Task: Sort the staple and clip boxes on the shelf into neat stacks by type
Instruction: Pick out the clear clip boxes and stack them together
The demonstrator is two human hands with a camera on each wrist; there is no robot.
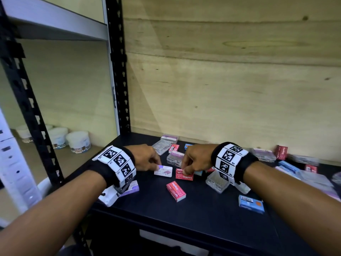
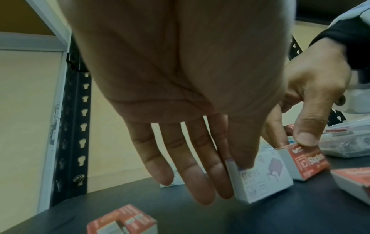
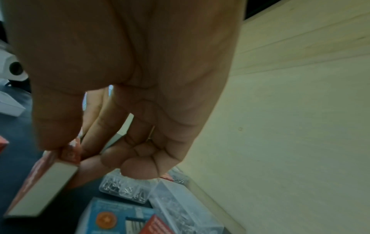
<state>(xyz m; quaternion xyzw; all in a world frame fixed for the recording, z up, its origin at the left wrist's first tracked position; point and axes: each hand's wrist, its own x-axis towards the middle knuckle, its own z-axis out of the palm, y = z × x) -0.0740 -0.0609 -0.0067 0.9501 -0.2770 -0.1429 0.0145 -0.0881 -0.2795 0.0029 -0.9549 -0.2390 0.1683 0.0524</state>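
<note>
Down on the dark shelf [image 1: 203, 215], the left hand [image 1: 145, 157] pinches the edge of a white staple box [image 1: 163, 171] between thumb and forefinger, its other fingers [image 2: 192, 174] hanging straight. Just beside it, the right hand [image 1: 197, 159] grips a red staple box [image 1: 184, 175] between thumb and curled fingers. Another red box [image 1: 176, 191], a blue box [image 1: 251, 203] and clear clip boxes [image 1: 217, 182] lie scattered nearby.
</note>
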